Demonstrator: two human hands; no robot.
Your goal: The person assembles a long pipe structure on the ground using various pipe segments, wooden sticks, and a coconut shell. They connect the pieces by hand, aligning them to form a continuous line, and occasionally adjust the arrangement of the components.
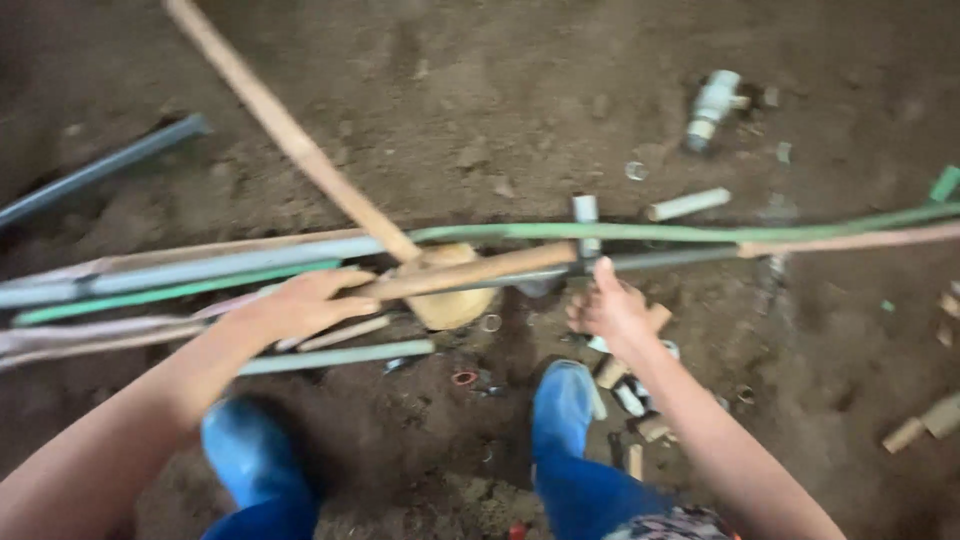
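Pressing my left hand [300,305] closed around a brown pipe [470,272]; my right hand [610,310] hovers open, fingers spread, beside it.

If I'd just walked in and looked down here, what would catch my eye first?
Probably the long bundle of thin pipes, green, grey and pinkish, stretched across the dirt floor from edge to edge. The left hand rests on a brown pipe at the middle, and the right hand reaches up to the bundle beside it. Short cut pipe pieces lie scattered to the right, and blue shoes show below.
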